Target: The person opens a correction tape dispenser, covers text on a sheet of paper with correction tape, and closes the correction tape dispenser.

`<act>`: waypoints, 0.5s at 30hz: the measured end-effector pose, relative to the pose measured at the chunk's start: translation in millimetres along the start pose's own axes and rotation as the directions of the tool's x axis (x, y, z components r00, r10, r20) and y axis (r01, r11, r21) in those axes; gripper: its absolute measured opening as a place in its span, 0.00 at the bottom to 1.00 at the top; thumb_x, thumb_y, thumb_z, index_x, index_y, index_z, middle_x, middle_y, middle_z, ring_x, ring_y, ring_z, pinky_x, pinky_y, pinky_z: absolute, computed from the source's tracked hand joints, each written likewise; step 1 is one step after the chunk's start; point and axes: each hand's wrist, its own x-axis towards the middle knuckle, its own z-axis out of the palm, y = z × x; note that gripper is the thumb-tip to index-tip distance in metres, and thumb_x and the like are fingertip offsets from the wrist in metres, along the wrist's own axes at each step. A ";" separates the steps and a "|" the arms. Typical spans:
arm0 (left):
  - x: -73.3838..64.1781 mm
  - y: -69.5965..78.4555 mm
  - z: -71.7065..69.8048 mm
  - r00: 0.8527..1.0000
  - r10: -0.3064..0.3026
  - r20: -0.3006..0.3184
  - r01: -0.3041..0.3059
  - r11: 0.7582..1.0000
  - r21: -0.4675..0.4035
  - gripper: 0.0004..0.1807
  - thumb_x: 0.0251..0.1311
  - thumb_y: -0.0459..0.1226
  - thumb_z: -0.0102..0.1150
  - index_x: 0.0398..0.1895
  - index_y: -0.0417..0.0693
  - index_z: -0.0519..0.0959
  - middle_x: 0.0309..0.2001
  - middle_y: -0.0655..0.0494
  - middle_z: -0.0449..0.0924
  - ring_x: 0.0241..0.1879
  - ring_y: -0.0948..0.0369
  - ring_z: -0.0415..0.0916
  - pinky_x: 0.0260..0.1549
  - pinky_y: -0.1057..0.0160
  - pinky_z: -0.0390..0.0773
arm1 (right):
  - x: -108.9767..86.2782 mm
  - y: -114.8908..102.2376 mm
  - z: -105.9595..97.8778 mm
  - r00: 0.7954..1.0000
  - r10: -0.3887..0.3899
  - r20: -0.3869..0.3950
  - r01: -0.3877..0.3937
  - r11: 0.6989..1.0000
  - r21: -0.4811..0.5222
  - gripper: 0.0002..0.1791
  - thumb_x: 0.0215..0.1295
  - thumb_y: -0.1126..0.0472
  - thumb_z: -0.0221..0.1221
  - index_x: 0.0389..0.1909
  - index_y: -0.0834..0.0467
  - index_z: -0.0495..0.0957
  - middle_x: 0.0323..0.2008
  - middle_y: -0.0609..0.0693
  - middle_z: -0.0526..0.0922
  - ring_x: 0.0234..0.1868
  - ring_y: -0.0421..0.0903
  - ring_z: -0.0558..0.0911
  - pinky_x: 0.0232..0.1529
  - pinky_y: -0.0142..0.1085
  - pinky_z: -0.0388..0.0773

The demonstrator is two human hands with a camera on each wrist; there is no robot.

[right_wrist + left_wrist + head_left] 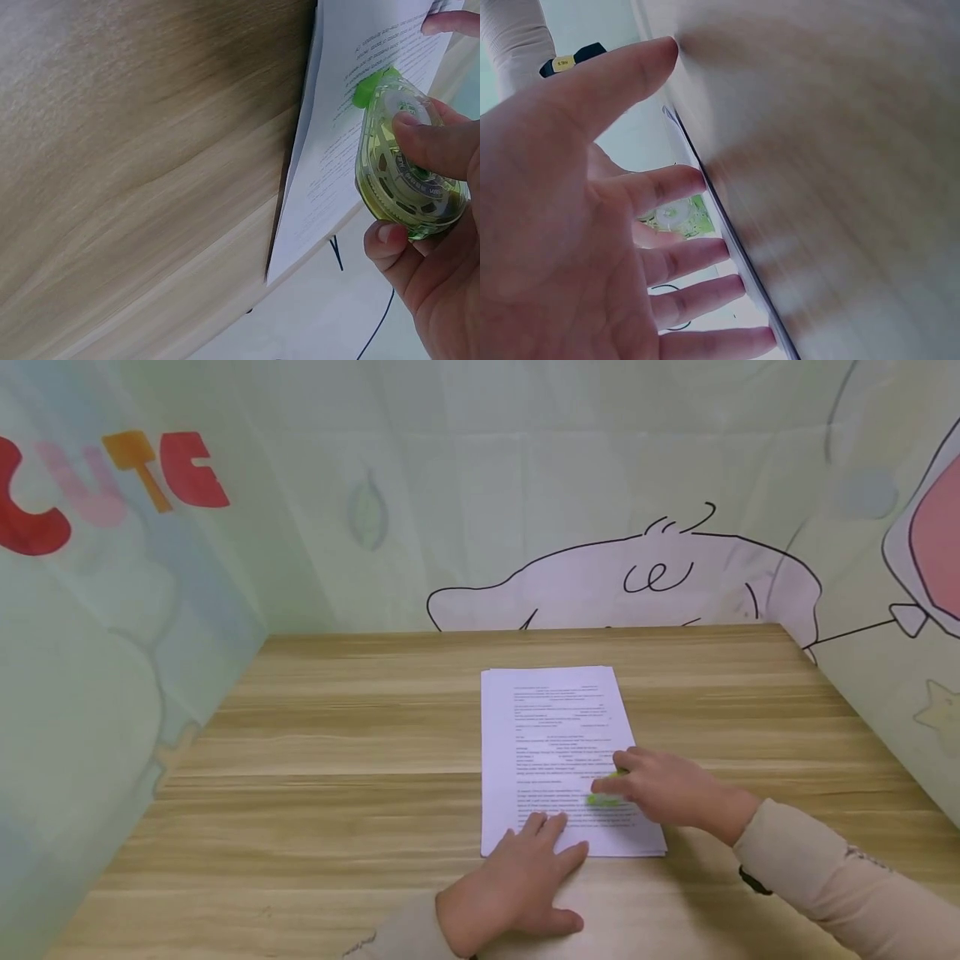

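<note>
A stack of printed paper [498, 752] lies on the wooden table, its sheets covered with lines of text and several blank gaps. Spread fingers of my left hand [517, 881] rest on its lower edge, while the thumb lies on the table nearer me. My right hand [671, 789] pinches a clear green correction tape [381, 176] between thumb and fingers over the lower right of the page. In the right wrist view, its bright green cap [366, 90] is at the lines of print; whether the tip touches the paper is hidden.
The wooden table [337, 735] stretches around the paper on all sides. Behind it and along both sides hangs a pale curtain [315, 527] with cartoon drawings and coloured letters. A dark band [754, 881] circles the right wrist.
</note>
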 end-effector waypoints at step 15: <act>1.0 -1.1 1.0 1.000 0.000 0.005 0.000 1.000 -0.016 0.40 0.45 0.64 0.58 0.65 0.69 0.63 0.69 0.52 0.56 0.67 0.52 0.54 0.53 0.44 0.70 | -10.7 8.5 2.5 0.999 -0.019 -0.048 0.018 1.000 -0.013 0.22 0.48 0.68 0.65 0.43 0.42 0.82 0.29 0.49 0.75 0.27 0.43 0.74 0.26 0.31 0.75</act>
